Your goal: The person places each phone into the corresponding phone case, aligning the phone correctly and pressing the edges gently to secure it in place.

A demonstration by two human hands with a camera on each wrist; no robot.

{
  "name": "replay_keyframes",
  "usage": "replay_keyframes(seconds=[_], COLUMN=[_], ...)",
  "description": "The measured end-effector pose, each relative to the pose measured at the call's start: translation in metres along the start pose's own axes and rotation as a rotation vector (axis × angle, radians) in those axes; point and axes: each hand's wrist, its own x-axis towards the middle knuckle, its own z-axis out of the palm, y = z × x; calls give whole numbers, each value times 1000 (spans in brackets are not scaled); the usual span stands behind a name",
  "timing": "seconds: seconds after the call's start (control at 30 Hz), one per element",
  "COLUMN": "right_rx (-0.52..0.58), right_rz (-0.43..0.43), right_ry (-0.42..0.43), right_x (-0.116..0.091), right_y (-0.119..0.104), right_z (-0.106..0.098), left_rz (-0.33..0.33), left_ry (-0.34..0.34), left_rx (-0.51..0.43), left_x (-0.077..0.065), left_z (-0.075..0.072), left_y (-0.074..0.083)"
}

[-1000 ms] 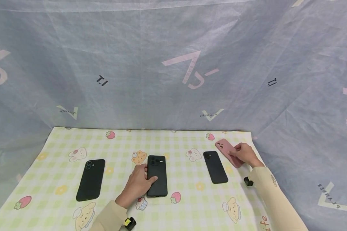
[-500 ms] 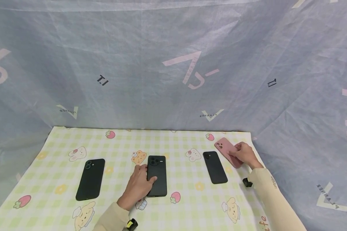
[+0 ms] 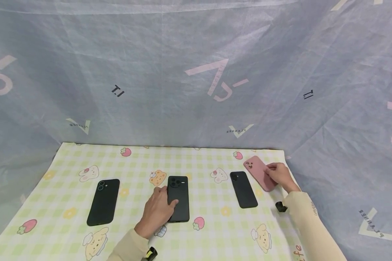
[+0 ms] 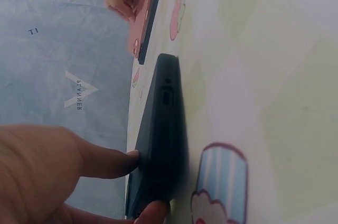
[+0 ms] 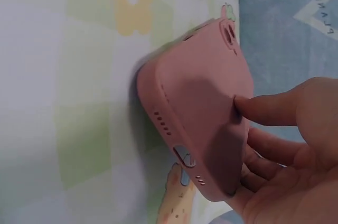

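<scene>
My left hand (image 3: 158,206) grips a black phone (image 3: 182,203) by its left side, thumb over the back and fingers along the edge. The phone's back faces up, with a round camera bump at the far end; in the left wrist view its bottom end shows a port. At the right, my right hand (image 3: 280,175) holds a pink phone case (image 3: 259,174) by its right edge. In the right wrist view the thumb (image 5: 264,109) lies on the case's back, and the other fingers are partly hidden behind its side. Table pattern shows through the port cutout.
A black phone (image 3: 103,203) with two camera lenses lies at the left. Another slim black phone or case (image 3: 243,189) lies just left of the pink one. A patterned cloth (image 3: 212,232) covers the table, and grey-blue fabric (image 3: 170,108) hangs behind and at the sides.
My right thumb has drawn back slightly toward the pink case's right edge. The left hand stays on the black phone with barely any shift; the other items have not moved.
</scene>
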Motion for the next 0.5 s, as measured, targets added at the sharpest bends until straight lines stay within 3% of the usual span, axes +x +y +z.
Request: replay_keyframes(seconds=[0.5], right_rx=[359], right_rz=[187], right_ry=[-96], right_x=[-16], right_y=[7], right_z=[-10], left_rz=[14], left_ry=[51], left_rx=[69], left_x=[-2], left_z=[4], left_y=[2])
